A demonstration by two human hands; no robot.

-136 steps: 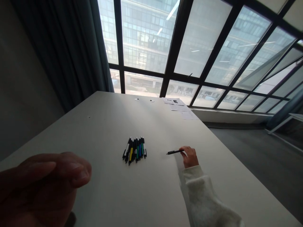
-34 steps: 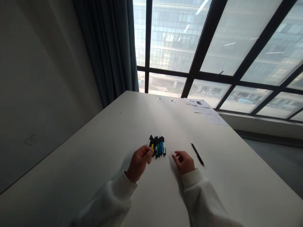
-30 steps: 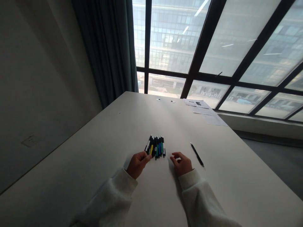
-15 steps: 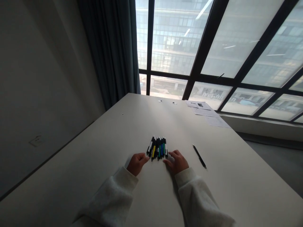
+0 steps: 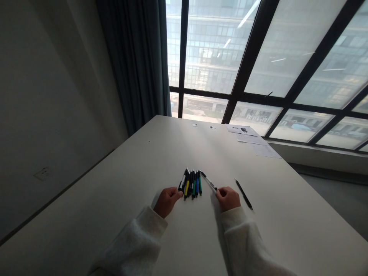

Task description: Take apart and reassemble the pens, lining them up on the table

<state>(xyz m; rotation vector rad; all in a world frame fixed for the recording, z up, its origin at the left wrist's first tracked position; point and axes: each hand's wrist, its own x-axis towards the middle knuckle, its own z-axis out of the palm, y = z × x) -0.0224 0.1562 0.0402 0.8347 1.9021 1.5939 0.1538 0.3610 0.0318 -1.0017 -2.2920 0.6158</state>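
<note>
Several pens lie side by side in a row on the white table, among them one with a yellow barrel [image 5: 187, 188], a blue one [image 5: 197, 187] and a green one [image 5: 200, 185]. At the row's left end, my left hand [image 5: 167, 201] is closed, its fingertips at the lower end of a black-and-white pen [image 5: 183, 182]. My right hand [image 5: 228, 198] pinches the near end of another black-and-white pen [image 5: 209, 180], which slants away from the row with its far tip close to the other pens. Farther right, a black pen [image 5: 243, 194] lies alone.
The white table [image 5: 120, 184] reaches back to a large window. Printed papers [image 5: 245, 135] lie at its back right corner. Two small round pieces [image 5: 195, 125] sit near the back edge. A dark curtain [image 5: 138, 61] hangs behind the table on the left.
My right hand has closed on the row's rightmost pen and moved right, swinging its near end away from the others. My left hand has stayed at the left end.
</note>
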